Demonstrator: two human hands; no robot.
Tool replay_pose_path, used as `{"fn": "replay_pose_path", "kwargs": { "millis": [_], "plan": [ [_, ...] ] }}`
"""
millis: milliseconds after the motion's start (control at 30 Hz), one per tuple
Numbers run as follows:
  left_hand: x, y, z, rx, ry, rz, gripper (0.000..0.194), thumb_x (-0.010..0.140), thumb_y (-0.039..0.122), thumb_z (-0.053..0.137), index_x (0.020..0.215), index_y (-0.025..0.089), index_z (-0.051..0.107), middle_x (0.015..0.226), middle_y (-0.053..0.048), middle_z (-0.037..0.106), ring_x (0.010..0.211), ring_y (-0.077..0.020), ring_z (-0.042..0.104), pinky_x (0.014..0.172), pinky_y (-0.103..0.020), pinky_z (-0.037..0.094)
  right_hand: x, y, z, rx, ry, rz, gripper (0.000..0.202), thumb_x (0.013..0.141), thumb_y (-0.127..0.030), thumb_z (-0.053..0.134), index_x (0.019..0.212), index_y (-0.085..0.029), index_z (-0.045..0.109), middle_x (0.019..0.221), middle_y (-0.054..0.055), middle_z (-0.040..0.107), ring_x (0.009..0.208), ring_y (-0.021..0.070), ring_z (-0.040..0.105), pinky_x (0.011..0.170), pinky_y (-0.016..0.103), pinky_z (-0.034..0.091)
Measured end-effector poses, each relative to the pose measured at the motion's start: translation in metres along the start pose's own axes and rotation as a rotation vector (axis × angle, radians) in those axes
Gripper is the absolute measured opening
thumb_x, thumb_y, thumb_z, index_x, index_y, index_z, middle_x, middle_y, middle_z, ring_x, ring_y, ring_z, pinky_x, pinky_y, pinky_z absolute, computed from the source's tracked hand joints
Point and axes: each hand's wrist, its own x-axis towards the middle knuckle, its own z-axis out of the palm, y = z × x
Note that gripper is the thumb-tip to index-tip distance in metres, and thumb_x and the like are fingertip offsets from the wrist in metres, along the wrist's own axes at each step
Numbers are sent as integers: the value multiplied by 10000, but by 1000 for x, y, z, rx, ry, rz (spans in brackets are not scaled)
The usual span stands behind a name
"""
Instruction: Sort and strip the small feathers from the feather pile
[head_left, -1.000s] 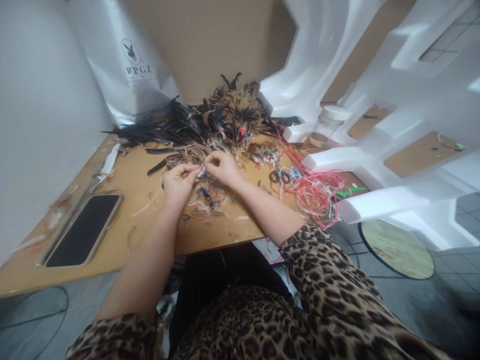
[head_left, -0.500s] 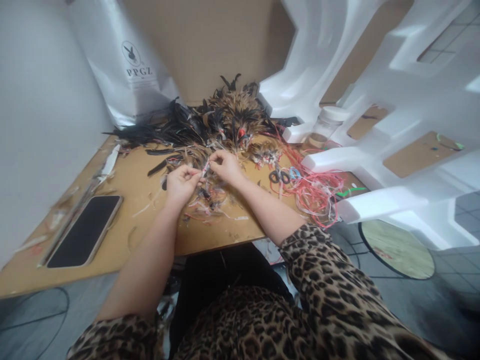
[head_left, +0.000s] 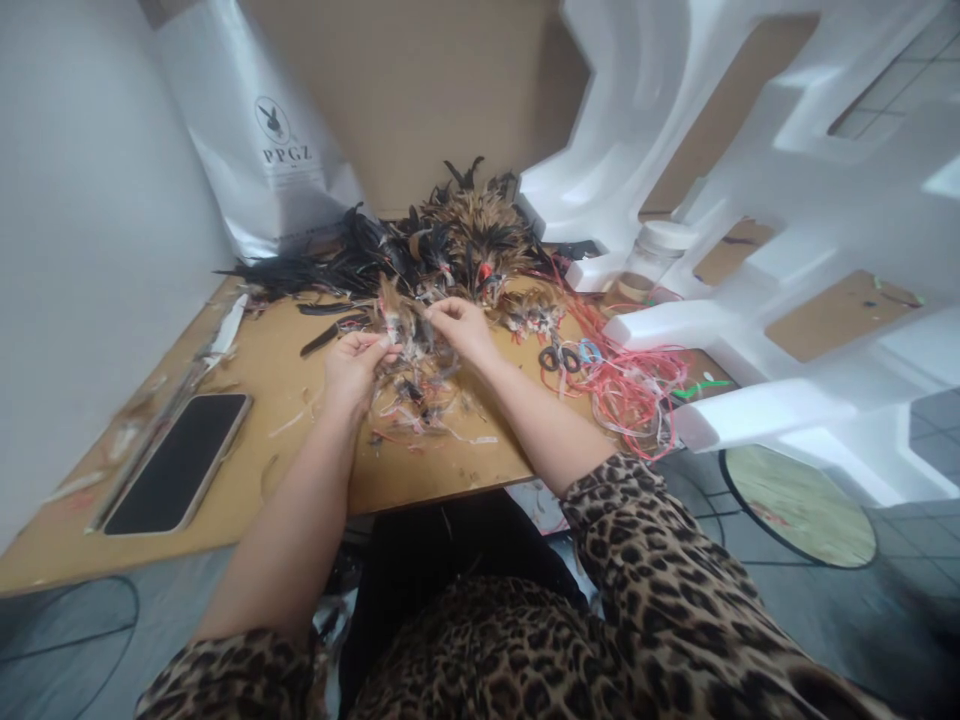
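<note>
Over the table my left hand (head_left: 354, 368) pinches the base of a small brown feather (head_left: 391, 308), thumb and forefinger pressed together. To its right my right hand (head_left: 463, 330) has its fingertips closed at the edge of brown-grey feathers; exactly what they grip is too small to make out. Loose feathers and bits of string (head_left: 420, 405) lie beneath both hands. Behind them spreads a big pile of brown feathers (head_left: 480, 220), with long black feathers (head_left: 292, 272) to the left. A little bunch of short feathers (head_left: 531, 312) rests right of my right hand.
Scissors (head_left: 559, 358) lie beside a tangle of pink-red string (head_left: 634, 390). A phone (head_left: 176, 465) is at the table's left, a white bag (head_left: 262, 130) at the back. White foam packing (head_left: 750, 420) and a lidded jar (head_left: 660, 250) stand on the right.
My right hand has moved slightly right and away from my left, which has shifted a little left. A brown feather now stands up at my left fingertips. The view has tilted slightly.
</note>
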Motion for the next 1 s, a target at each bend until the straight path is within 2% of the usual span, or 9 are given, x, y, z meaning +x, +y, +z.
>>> {"fn": "replay_pose_path", "kwargs": {
  "millis": [67, 167, 267, 333, 467, 567, 667, 767, 1000],
  "plan": [
    [0, 2, -1, -80, -42, -33, 194, 604, 231, 700, 708, 149, 558, 685, -35, 667, 598, -87, 625, 580, -183, 498, -4, -1, 4, 108, -131, 139, 237, 685, -349, 638, 785, -137, 608, 610, -20, 570, 493, 57, 480, 473, 177, 347],
    [-3, 7, -3, -185, -157, -121, 179, 588, 192, 706, 688, 157, 562, 686, -23, 649, 591, -67, 603, 527, -145, 472, -9, -1, 10, 339, -304, 299, 255, 648, -331, 682, 801, -144, 601, 648, -13, 602, 486, 47, 484, 425, 157, 306],
    [-7, 10, -4, -216, -264, -193, 159, 590, 187, 706, 678, 164, 576, 686, -20, 634, 553, -53, 567, 480, -135, 448, -13, -2, 11, 554, -488, 345, 257, 625, -313, 711, 749, -145, 560, 655, -26, 601, 499, 30, 469, 456, 146, 347],
    [-8, 11, -4, -216, -298, -215, 154, 591, 191, 710, 675, 165, 584, 691, -24, 632, 535, -50, 550, 462, -137, 440, -14, -4, 10, 620, -547, 338, 273, 609, -300, 729, 714, -147, 529, 605, -45, 572, 489, 26, 448, 465, 143, 351],
    [-9, 9, -3, -231, -349, -249, 175, 578, 190, 732, 675, 156, 590, 695, -28, 638, 530, -49, 549, 468, -139, 443, -16, -5, 10, 613, -529, 308, 307, 571, -291, 753, 701, -145, 517, 552, -52, 555, 457, 28, 419, 444, 148, 313],
    [-11, 10, 0, -231, -347, -256, 216, 579, 219, 745, 730, 140, 613, 714, -45, 658, 587, -84, 607, 499, -157, 468, -15, -3, 13, 529, -444, 287, 318, 551, -310, 756, 708, -138, 539, 536, -50, 558, 450, 34, 421, 446, 158, 304],
    [-12, 9, 3, -202, -282, -238, 293, 581, 276, 754, 799, 123, 633, 708, -60, 672, 640, -135, 651, 523, -187, 494, -14, 1, 15, 415, -292, 220, 288, 565, -318, 731, 703, -133, 558, 540, -51, 560, 462, 36, 433, 474, 166, 319],
    [-10, 3, 4, -93, -182, -170, 335, 547, 271, 776, 810, 115, 638, 660, -50, 669, 595, -127, 643, 512, -183, 484, -13, 4, 16, 282, -200, 118, 224, 593, -292, 692, 694, -124, 584, 580, -44, 578, 514, 41, 464, 540, 175, 357],
    [-4, -10, 2, 87, -132, -103, 266, 557, 268, 759, 735, 108, 641, 554, -28, 631, 456, -82, 550, 449, -177, 416, -9, 7, 12, -53, -200, 41, 153, 608, -257, 641, 646, -111, 619, 585, -33, 572, 560, 59, 466, 568, 195, 348]
  ]
}}
